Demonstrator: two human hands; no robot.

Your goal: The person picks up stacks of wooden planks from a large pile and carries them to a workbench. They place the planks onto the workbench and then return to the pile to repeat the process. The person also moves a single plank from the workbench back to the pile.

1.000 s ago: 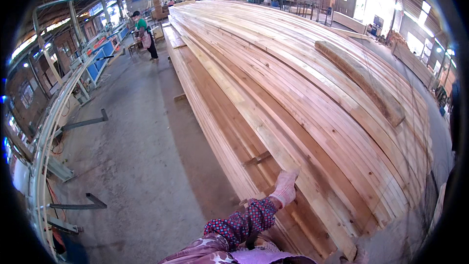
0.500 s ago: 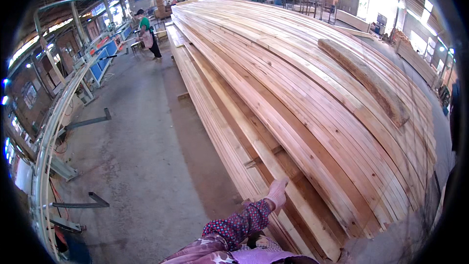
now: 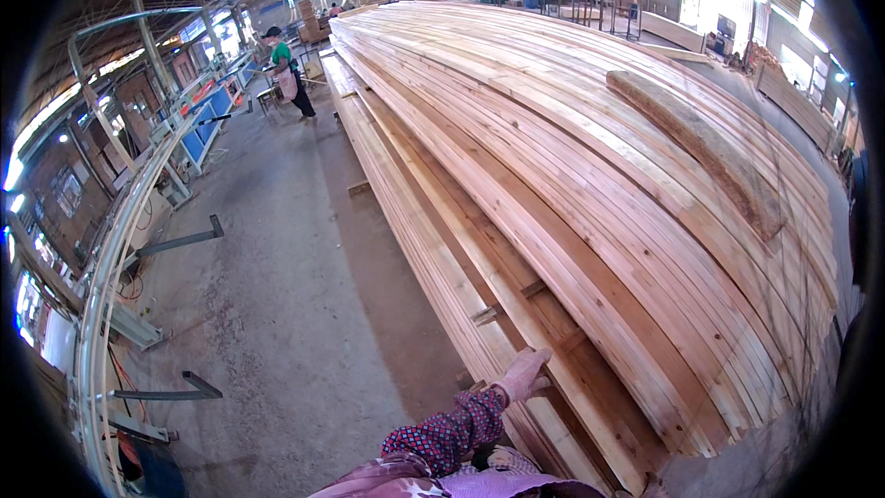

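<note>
My left hand (image 3: 524, 376), in a pale pinkish glove, lies closed over a long pale wooden board (image 3: 592, 432) near its close end. The fingers curl over the board's edge, and a patterned purple sleeve covers the forearm. This board is set apart from its neighbours, with dark gaps on either side. To its left runs a lower row of narrow boards (image 3: 419, 263). On the right, a wide stack of planks (image 3: 590, 212) stretches far back. My right hand cannot be made out.
A rough brown slab (image 3: 691, 149) lies across the stack's top. Small wooden crosspieces (image 3: 486, 315) show in the gaps. Left of the concrete floor (image 3: 267, 286) stands a long metal rail (image 3: 109, 314) with jutting dark arms (image 3: 175, 389). Another person (image 3: 288, 76) in green stands farther off.
The view has shifted slightly, so the stack and floor sit a little to the right and lower. My left hand stays at the same board, its wrist slightly turned.
</note>
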